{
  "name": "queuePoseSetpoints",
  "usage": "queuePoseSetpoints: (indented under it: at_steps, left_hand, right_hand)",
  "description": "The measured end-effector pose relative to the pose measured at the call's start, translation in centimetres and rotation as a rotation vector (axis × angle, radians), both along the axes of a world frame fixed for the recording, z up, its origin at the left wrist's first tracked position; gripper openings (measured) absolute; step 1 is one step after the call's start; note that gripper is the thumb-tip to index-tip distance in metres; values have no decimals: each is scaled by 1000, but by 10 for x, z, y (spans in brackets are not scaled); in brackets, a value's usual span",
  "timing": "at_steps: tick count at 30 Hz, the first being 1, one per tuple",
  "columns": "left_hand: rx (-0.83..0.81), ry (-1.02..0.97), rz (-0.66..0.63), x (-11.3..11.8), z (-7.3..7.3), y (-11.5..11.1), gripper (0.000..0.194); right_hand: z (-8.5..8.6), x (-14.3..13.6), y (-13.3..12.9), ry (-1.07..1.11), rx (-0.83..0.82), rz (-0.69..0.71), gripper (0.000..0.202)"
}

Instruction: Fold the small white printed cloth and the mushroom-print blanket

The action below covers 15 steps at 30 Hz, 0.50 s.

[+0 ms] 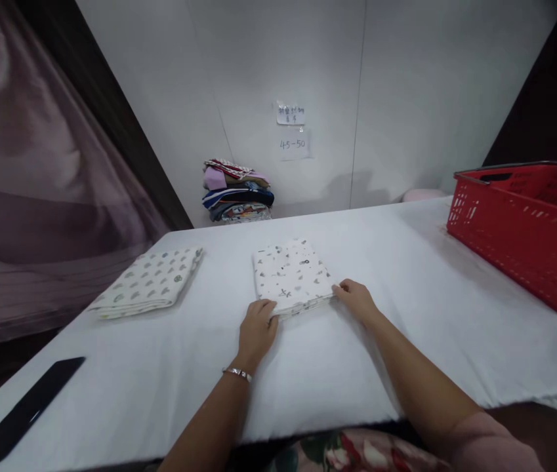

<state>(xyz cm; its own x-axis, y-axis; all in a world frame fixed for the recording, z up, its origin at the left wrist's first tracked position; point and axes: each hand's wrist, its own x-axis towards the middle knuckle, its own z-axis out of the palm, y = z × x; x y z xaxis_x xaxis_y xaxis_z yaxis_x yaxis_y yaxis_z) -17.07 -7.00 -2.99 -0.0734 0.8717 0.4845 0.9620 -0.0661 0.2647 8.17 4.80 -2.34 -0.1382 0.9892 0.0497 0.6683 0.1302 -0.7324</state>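
In the middle of the white-covered table lies a folded white cloth with small grey and dark printed figures. My left hand, with a silver bracelet at the wrist, grips its near left corner between thumb and fingers. At the near right corner, my right hand pinches the cloth's edge. Several layers show along the near side between the two hands. Another folded cloth, off-white with rows of grey-green shapes, lies to the left, apart from both hands.
A red plastic basket stands at the right. A flat black object lies at the left front. Beyond the far edge is a pile of folded fabrics by the wall, below paper signs. A mauve curtain hangs at the left.
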Motion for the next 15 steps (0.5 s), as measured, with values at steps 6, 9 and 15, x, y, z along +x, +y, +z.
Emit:
queuePoseSetpoints:
  at_steps: [6, 9, 15]
  left_hand:
    - [46, 21, -25, -1, -1, 1, 32]
    - [69, 15, -10, -1, 1, 0, 30]
    - [-30, 3, 31, 3, 4, -1, 29]
  right_hand:
    - [-4, -2, -1, 165, 3, -11, 25]
    - [-4, -5, 0, 342, -7, -18, 26]
    - [-3, -4, 2, 317, -68, -41, 23]
